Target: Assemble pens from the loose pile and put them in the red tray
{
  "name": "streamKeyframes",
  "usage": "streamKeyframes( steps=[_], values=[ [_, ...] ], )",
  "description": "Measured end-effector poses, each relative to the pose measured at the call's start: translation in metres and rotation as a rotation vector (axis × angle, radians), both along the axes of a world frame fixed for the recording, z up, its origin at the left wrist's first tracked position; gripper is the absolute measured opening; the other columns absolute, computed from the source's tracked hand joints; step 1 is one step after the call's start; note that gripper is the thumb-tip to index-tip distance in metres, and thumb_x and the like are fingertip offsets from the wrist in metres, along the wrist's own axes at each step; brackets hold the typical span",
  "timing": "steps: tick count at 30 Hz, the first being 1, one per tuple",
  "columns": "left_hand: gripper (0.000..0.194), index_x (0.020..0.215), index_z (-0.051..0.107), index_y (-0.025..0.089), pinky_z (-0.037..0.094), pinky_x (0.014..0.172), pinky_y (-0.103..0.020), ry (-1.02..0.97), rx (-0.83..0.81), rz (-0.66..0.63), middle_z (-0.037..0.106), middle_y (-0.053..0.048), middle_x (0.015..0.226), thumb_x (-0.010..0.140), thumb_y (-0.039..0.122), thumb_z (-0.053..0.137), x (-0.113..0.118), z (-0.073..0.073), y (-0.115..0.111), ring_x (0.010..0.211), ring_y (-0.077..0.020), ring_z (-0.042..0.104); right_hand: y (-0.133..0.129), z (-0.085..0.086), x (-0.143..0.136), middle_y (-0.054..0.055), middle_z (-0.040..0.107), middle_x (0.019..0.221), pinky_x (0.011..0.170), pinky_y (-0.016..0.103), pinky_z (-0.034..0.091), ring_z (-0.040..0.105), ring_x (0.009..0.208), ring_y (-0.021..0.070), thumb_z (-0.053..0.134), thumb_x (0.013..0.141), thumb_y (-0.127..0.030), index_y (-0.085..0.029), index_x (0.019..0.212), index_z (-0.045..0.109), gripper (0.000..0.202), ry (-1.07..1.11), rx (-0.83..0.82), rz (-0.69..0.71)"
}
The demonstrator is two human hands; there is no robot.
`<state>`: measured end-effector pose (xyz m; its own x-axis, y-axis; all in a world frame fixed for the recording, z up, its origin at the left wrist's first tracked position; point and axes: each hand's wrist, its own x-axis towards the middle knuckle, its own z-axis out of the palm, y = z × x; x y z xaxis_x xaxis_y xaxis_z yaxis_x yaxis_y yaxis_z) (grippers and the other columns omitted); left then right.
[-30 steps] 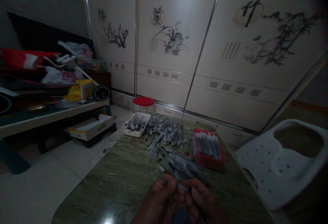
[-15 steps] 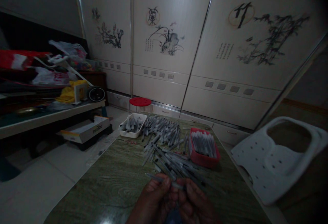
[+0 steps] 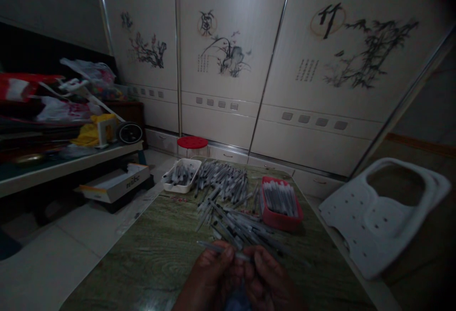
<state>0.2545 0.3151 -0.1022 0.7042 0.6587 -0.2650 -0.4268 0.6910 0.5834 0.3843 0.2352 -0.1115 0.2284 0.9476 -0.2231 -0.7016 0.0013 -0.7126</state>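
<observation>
Close to the table's near edge, a slim grey pen (image 3: 211, 246) lies across both my hands, its pointed end toward the left. My left hand (image 3: 213, 269) pinches its barrel between thumb and fingers. At the right end of the same pen, my right hand (image 3: 265, 273) is closed on it with thumb and forefinger. Just beyond my fingers spreads a loose heap of pens (image 3: 235, 223), grey and clear with dark ends. Farther back lies a denser pile of pens (image 3: 223, 178). Dim light blurs the pen's details.
A white tray (image 3: 195, 178) of pens or pen parts stands at the back left of the wooden table (image 3: 142, 259). A red basket (image 3: 283, 221) packed with pens is on the right. Beyond are a red stool (image 3: 192, 142) and a white plastic chair (image 3: 377, 225).
The whole view has shifted slightly, with the scene moving a little to the left. Both hands keep hold of the pen in nearly the same pose.
</observation>
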Motion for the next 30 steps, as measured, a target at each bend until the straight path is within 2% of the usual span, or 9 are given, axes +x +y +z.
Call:
streamKeyframes(
  steps=[3, 8, 12, 16, 20, 23, 27, 28, 30],
  values=[
    [0.032, 0.086, 0.063, 0.017, 0.053, 0.066, -0.025, 0.028, 0.019, 0.023, 0.076, -0.007, 0.075, 0.076, 0.034, 0.087, 0.001, -0.005, 0.003, 0.069, -0.0179, 0.073, 0.002, 0.002, 0.004, -0.002, 0.07, 0.068, 0.04, 0.017, 0.035, 0.052, 0.043, 0.0063, 0.085, 0.074, -0.059, -0.02, 0.101, 0.068, 0.05, -0.15, -0.062, -0.113],
    [0.033, 0.084, 0.063, 0.017, 0.05, 0.064, -0.023, 0.082, 0.048, 0.073, 0.074, -0.004, 0.069, 0.073, 0.034, 0.089, 0.001, -0.006, 0.006, 0.064, -0.0142, 0.068, -0.002, 0.01, 0.009, -0.003, 0.065, 0.057, 0.042, 0.021, 0.036, 0.05, 0.042, 0.0098, 0.069, 0.08, -0.072, -0.019, 0.093, 0.067, 0.054, -0.695, -0.133, -0.161],
    [0.034, 0.084, 0.065, 0.017, 0.05, 0.065, -0.024, 0.117, 0.086, 0.09, 0.074, -0.004, 0.07, 0.071, 0.037, 0.09, 0.004, -0.007, 0.005, 0.065, -0.0136, 0.067, -0.008, 0.012, 0.005, 0.0, 0.066, 0.063, 0.052, 0.026, 0.041, 0.056, 0.053, 0.0153, 0.052, 0.092, -0.07, -0.021, 0.085, 0.068, 0.051, -1.047, -0.16, -0.198],
    [0.036, 0.083, 0.065, 0.017, 0.047, 0.063, -0.024, 0.124, 0.122, 0.123, 0.072, -0.002, 0.067, 0.069, 0.039, 0.09, 0.007, -0.009, 0.002, 0.062, -0.0135, 0.065, -0.008, 0.008, -0.002, 0.0, 0.061, 0.067, 0.059, 0.029, 0.04, 0.059, 0.063, 0.0188, 0.042, 0.097, -0.065, -0.024, 0.079, 0.062, 0.05, -1.222, -0.165, -0.29],
    [0.037, 0.084, 0.065, 0.017, 0.045, 0.062, -0.024, 0.129, 0.141, 0.129, 0.073, -0.002, 0.068, 0.069, 0.04, 0.09, 0.007, -0.008, 0.001, 0.061, -0.0129, 0.064, -0.006, 0.0, -0.005, -0.002, 0.055, 0.062, 0.057, 0.029, 0.036, 0.052, 0.058, 0.0176, 0.039, 0.097, -0.068, -0.024, 0.079, 0.059, 0.051, -1.213, -0.189, -0.309],
    [0.037, 0.083, 0.065, 0.018, 0.046, 0.062, -0.024, 0.124, 0.151, 0.12, 0.073, -0.002, 0.067, 0.067, 0.039, 0.091, 0.008, -0.007, 0.0, 0.061, -0.013, 0.064, -0.004, -0.006, -0.007, -0.003, 0.052, 0.059, 0.055, 0.028, 0.037, 0.05, 0.056, 0.0167, 0.043, 0.094, -0.071, -0.024, 0.073, 0.056, 0.053, -1.099, -0.201, -0.319],
    [0.038, 0.081, 0.066, 0.018, 0.047, 0.062, -0.025, 0.116, 0.204, 0.116, 0.072, -0.002, 0.064, 0.066, 0.04, 0.092, 0.008, -0.005, 0.0, 0.059, -0.0137, 0.064, -0.002, -0.011, -0.012, 0.005, 0.068, 0.078, 0.056, 0.028, 0.047, 0.064, 0.068, 0.0201, 0.053, 0.088, -0.073, -0.024, 0.085, 0.065, 0.051, -0.783, -0.335, -0.436],
    [0.038, 0.081, 0.066, 0.017, 0.047, 0.062, -0.025, 0.127, 0.203, 0.115, 0.072, -0.003, 0.064, 0.065, 0.041, 0.092, 0.008, -0.005, 0.0, 0.059, -0.0141, 0.064, -0.002, -0.011, -0.012, 0.005, 0.069, 0.078, 0.055, 0.028, 0.047, 0.064, 0.067, 0.02, 0.054, 0.087, -0.073, -0.024, 0.084, 0.066, 0.051, -0.748, -0.347, -0.433],
    [0.04, 0.081, 0.066, 0.017, 0.048, 0.061, -0.026, 0.152, 0.174, 0.114, 0.073, -0.003, 0.065, 0.064, 0.043, 0.092, 0.007, -0.004, 0.0, 0.059, -0.015, 0.065, -0.002, -0.007, -0.011, 0.001, 0.061, 0.061, 0.048, 0.027, 0.042, 0.055, 0.053, 0.0171, 0.051, 0.087, -0.075, -0.024, 0.073, 0.063, 0.054, -0.739, -0.336, -0.332]
  ],
)
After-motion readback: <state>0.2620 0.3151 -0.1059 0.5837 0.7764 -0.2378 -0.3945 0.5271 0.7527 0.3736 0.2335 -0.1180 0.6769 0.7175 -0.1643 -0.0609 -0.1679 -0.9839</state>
